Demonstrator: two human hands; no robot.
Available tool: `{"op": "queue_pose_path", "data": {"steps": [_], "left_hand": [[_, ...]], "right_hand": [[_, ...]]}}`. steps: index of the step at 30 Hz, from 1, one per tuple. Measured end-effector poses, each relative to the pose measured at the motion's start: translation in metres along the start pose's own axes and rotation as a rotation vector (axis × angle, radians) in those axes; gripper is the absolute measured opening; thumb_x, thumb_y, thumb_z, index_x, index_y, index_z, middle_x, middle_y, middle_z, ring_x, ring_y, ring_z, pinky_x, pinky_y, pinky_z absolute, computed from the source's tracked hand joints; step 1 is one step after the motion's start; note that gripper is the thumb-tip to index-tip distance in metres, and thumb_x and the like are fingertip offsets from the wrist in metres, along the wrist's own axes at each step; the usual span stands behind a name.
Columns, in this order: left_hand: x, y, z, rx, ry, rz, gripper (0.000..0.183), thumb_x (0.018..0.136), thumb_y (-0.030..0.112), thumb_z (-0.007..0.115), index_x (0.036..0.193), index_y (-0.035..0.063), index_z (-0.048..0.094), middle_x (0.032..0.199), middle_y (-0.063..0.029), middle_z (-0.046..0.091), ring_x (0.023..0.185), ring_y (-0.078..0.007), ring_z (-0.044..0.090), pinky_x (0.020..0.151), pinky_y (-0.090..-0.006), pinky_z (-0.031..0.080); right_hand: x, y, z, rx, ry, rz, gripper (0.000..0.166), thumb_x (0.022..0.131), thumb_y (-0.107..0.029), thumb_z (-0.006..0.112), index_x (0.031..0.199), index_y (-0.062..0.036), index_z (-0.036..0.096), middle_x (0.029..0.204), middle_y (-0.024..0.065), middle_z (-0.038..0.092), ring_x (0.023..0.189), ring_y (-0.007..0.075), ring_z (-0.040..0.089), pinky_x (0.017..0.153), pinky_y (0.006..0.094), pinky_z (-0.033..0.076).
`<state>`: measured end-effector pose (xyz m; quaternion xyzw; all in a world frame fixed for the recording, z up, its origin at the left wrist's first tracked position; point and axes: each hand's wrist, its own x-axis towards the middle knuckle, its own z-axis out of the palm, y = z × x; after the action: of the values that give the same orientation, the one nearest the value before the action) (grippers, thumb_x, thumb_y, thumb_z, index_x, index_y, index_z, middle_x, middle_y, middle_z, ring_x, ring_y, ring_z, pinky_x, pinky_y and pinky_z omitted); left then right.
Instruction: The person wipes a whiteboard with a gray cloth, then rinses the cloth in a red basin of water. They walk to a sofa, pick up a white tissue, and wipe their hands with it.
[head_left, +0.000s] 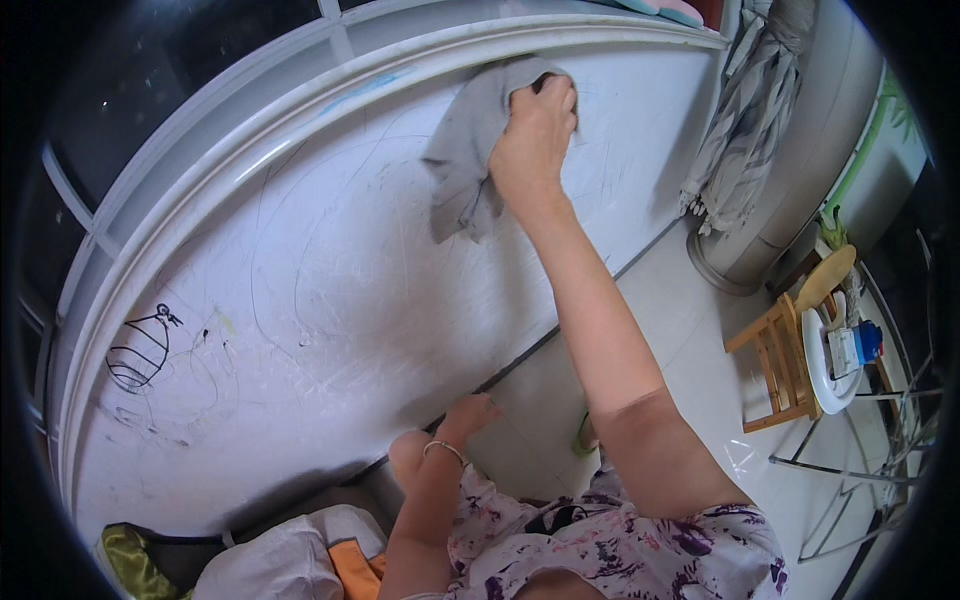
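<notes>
A grey cloth (472, 150) is gripped in my right hand (536, 135), pressed against the upper part of a white wall (360, 262) just below the window ledge. The cloth hangs down to the left of my fingers. Scribbles and scuffs cover the wall, with a black striped drawing (142, 351) at the far left. My left hand (474, 415) is low, near my knee and the foot of the wall, with a bangle on its wrist. No object shows in it; its fingers are partly spread.
A curved white ledge (247, 169) runs under the window. At the lower left lie a grey-white fabric item (270, 559) and an orange piece (354, 570). A tied curtain (742, 142) hangs by a column (810, 142). To the right are a wooden chair (780, 360) and a metal rack (832, 472).
</notes>
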<state>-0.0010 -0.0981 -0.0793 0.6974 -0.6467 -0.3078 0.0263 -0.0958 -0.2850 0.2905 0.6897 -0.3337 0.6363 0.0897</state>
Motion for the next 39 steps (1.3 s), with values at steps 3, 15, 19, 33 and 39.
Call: {"op": "queue_pose_path", "data": {"steps": [3, 15, 19, 33, 39], "left_hand": [[0.002, 0.003, 0.0, -0.005, 0.003, 0.023, 0.05, 0.081, 0.05, 0.054, 0.104, 0.0061, 0.059, 0.101, -0.0178, 0.061, 0.095, -0.0347, 0.058, 0.08, -0.045, 0.046], [0.004, -0.005, 0.005, 0.022, -0.013, -0.012, 0.049, 0.081, 0.052, 0.052, 0.103, 0.0084, 0.059, 0.102, -0.0166, 0.061, 0.097, -0.0341, 0.057, 0.081, -0.0447, 0.046], [0.007, -0.013, 0.009, 0.029, -0.021, -0.018, 0.047, 0.081, 0.05, 0.052, 0.101, 0.0081, 0.059, 0.103, -0.0161, 0.061, 0.098, -0.0338, 0.057, 0.081, -0.0451, 0.046], [-0.002, -0.008, -0.007, 0.029, -0.056, -0.038, 0.048, 0.081, 0.049, 0.052, 0.102, 0.007, 0.059, 0.102, -0.0162, 0.061, 0.097, -0.0342, 0.057, 0.08, -0.0447, 0.046], [-0.007, 0.0, -0.008, -0.002, -0.035, -0.027, 0.049, 0.082, 0.05, 0.052, 0.106, 0.0079, 0.058, 0.105, -0.0159, 0.06, 0.1, -0.0334, 0.056, 0.082, -0.0443, 0.046]], "right_hand": [[0.0, -0.002, 0.003, 0.043, 0.035, -0.014, 0.012, 0.066, 0.003, 0.049, 0.076, 0.0048, 0.054, 0.094, 0.0207, 0.041, 0.09, 0.0363, 0.038, 0.076, 0.0427, 0.031], [0.002, -0.006, 0.003, -0.006, 0.059, -0.01, 0.007, 0.063, 0.005, 0.049, 0.069, 0.0046, 0.053, 0.09, 0.0208, 0.043, 0.089, 0.0356, 0.04, 0.075, 0.0428, 0.032], [-0.019, -0.037, -0.004, 0.053, -0.067, -0.078, 0.007, 0.062, 0.007, 0.049, 0.068, 0.0052, 0.052, 0.092, 0.0207, 0.043, 0.089, 0.0361, 0.04, 0.075, 0.0433, 0.032], [-0.033, -0.022, -0.003, 0.001, -0.108, -0.081, 0.005, 0.065, 0.007, 0.049, 0.069, 0.0067, 0.052, 0.092, 0.0215, 0.043, 0.091, 0.0364, 0.04, 0.079, 0.0433, 0.033], [-0.027, 0.002, -0.001, 0.155, -0.048, 0.089, 0.007, 0.07, 0.006, 0.045, 0.074, 0.0075, 0.05, 0.096, 0.0232, 0.044, 0.093, 0.0373, 0.042, 0.081, 0.0439, 0.035]]}}
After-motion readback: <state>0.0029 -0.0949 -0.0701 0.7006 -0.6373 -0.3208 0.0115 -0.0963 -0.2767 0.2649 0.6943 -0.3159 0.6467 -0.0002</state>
